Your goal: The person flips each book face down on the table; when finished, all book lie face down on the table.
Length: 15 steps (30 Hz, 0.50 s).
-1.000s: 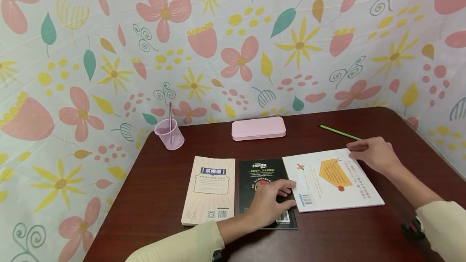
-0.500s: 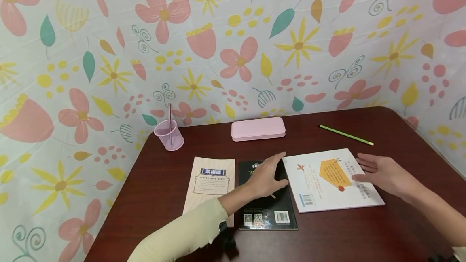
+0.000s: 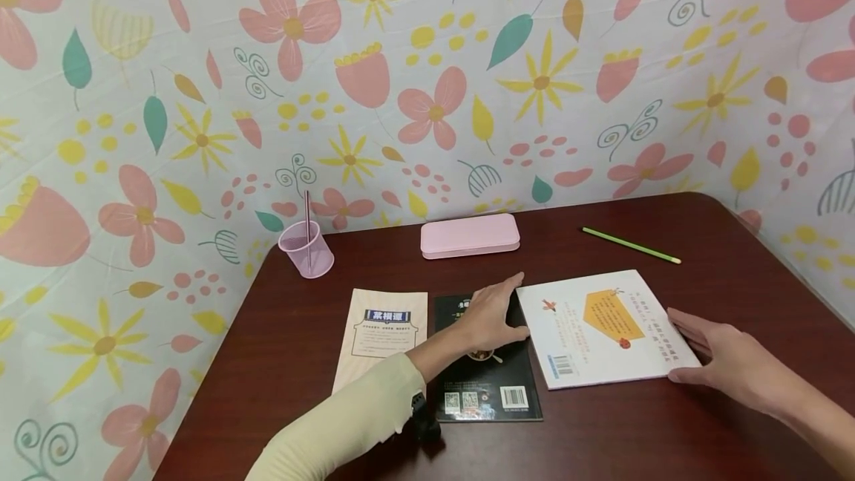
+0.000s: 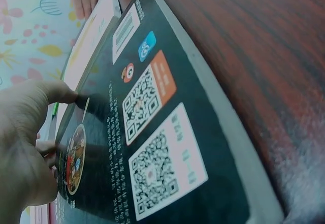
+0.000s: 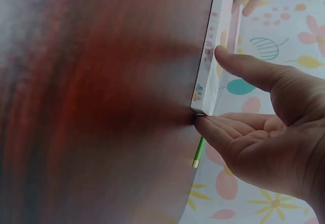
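Note:
A white book (image 3: pixel 604 347) with an orange panel lies back cover up at the right of a row of books. My left hand (image 3: pixel 490 318) is over the black book (image 3: pixel 490 396), its thumb and fingertips spread along the white book's left edge. In the left wrist view the thumb (image 4: pixel 61 91) reaches across the black cover, which bears QR codes. My right hand (image 3: pixel 731 362) is at the white book's right side, thumb by the near corner. The right wrist view shows its fairly straight fingers (image 5: pixel 218 130) at the end of the book's edge, thumb apart from them.
A beige book (image 3: pixel 387 318) lies left of the black one, partly covered by my left sleeve (image 3: pixel 341 421). Behind are a pink case (image 3: pixel 470 236), a pink mesh cup (image 3: pixel 320 257) with a pencil in it, and a green pencil (image 3: pixel 631 245). A floral cloth (image 3: pixel 427 43) hangs behind the table.
My right hand has moved from the white book's far right corner toward me, down to its right edge. My left hand has moved up the black book, away from me. The books lie almost unchanged.

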{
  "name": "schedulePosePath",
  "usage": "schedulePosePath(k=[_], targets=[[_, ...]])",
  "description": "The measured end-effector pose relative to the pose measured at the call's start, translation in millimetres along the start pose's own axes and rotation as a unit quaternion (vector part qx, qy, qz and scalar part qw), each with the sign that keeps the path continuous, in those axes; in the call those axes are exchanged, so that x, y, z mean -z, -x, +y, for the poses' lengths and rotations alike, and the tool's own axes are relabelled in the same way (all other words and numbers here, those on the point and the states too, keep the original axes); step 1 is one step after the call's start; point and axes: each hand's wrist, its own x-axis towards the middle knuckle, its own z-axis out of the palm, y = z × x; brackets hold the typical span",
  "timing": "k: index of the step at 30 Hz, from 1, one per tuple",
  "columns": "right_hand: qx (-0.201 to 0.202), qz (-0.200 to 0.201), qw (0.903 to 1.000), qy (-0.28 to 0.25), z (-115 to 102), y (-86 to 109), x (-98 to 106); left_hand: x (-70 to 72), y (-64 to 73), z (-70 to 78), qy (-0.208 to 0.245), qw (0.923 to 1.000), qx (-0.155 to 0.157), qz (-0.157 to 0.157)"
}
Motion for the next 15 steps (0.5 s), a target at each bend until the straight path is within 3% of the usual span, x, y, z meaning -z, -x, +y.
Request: schedulePosePath(k=[9,15], targets=[[-0.019,0.031,0.9986,0.04,2.2,1.8,2.1,-2.0,-2.7,-1.1,-0.013,0.9999,0.007,0.002],[-0.038,0.051,0.9972,0.04,3.2,4.3,3.7,-6.9,-5.1,1.4,-0.067,0.9971,-0.008,0.036]])
